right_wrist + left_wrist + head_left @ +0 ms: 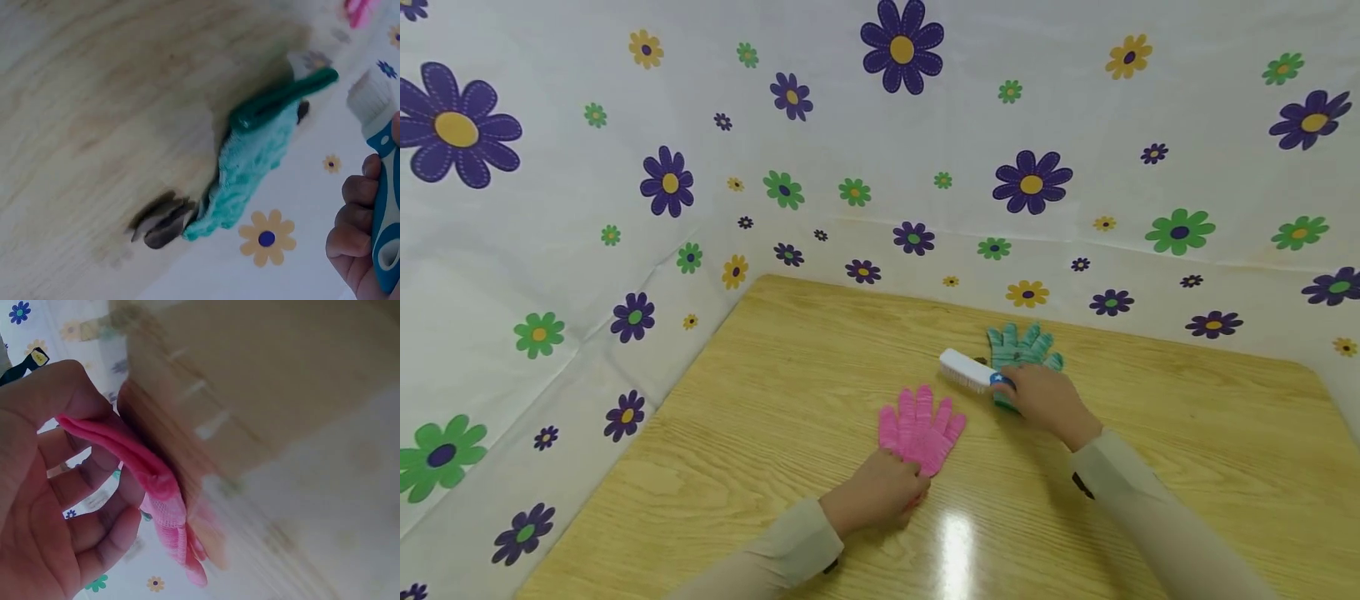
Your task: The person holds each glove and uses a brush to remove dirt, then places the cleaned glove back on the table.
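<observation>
My left hand (pixel 880 490) pinches the cuff of a pink knitted glove (pixel 925 429). In the left wrist view, thumb and fingers meet on the folded pink cuff (pixel 125 450), and the glove's fingers point away from the hand. My right hand (pixel 1043 400) grips the blue handle (pixel 382 206) of a brush (pixel 966 369) with a white head and pale bristles. The brush head is left of a green knitted glove (pixel 1018 346), and the hand covers part of that glove. Dark brown bits (pixel 165 228) show beside the green glove in the right wrist view.
Both gloves are on a wood-grain table (pixel 760 375). White sheeting printed with flowers (pixel 955 133) rises behind the table and along its left side. A bright reflection shows on the tabletop near the front.
</observation>
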A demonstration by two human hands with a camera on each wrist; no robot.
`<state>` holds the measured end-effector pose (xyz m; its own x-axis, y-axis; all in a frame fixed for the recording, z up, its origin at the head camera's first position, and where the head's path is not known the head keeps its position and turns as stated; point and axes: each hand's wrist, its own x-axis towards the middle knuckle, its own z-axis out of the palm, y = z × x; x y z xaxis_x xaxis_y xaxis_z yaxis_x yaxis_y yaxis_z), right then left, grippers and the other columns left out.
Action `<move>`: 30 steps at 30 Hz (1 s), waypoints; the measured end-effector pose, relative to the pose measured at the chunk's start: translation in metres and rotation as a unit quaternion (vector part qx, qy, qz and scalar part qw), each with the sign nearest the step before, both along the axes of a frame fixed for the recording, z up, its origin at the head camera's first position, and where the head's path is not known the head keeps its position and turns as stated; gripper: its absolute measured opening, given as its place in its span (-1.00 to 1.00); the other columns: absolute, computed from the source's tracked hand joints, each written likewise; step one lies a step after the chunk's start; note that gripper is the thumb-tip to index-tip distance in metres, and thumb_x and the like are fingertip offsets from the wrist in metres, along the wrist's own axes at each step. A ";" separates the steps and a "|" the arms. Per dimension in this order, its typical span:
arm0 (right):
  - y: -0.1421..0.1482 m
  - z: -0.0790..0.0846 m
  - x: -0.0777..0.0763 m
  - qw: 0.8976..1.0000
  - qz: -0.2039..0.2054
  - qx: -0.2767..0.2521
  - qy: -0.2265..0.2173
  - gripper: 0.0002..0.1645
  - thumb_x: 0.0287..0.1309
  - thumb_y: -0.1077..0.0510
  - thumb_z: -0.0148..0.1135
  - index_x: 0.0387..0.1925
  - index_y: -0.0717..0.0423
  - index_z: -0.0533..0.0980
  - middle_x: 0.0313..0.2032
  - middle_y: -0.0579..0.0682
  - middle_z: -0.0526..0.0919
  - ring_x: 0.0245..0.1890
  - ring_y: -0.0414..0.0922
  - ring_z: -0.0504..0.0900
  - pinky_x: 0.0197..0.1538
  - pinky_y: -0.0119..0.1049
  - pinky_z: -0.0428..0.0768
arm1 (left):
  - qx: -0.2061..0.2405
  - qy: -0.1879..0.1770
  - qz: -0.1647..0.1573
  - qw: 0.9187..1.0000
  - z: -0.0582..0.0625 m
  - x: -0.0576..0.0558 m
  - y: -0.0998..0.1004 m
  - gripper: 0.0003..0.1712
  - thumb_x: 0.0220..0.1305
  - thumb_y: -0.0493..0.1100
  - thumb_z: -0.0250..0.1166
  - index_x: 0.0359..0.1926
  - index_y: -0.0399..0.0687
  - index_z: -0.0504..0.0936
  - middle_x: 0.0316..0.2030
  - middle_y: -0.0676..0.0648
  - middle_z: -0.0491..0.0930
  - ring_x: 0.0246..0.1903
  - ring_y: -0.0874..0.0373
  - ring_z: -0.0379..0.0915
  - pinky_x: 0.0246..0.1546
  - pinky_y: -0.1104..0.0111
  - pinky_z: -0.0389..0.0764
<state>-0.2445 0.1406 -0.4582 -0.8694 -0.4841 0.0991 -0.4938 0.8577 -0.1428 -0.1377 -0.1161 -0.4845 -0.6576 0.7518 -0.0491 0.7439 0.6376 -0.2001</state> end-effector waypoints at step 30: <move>0.193 -0.009 0.075 0.970 -0.236 -0.044 -0.043 -0.52 0.36 -0.07 -0.08 -0.41 0.31 0.37 -0.63 0.08 0.40 -0.64 -0.09 0.30 -0.61 -0.29 0.20 | 0.052 0.014 0.043 0.998 -0.008 -0.056 -0.023 -0.91 0.06 -0.13 0.26 -0.40 0.08 0.50 -0.52 0.10 0.51 -0.53 0.22 0.35 -0.39 0.28 0.47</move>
<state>-0.1698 0.3337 -0.4670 -0.9989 -0.0235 0.0397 -0.0327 0.9679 -0.2494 -0.1940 -0.1390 -0.4924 -0.7194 0.6931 0.0458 0.6811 0.7168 -0.1496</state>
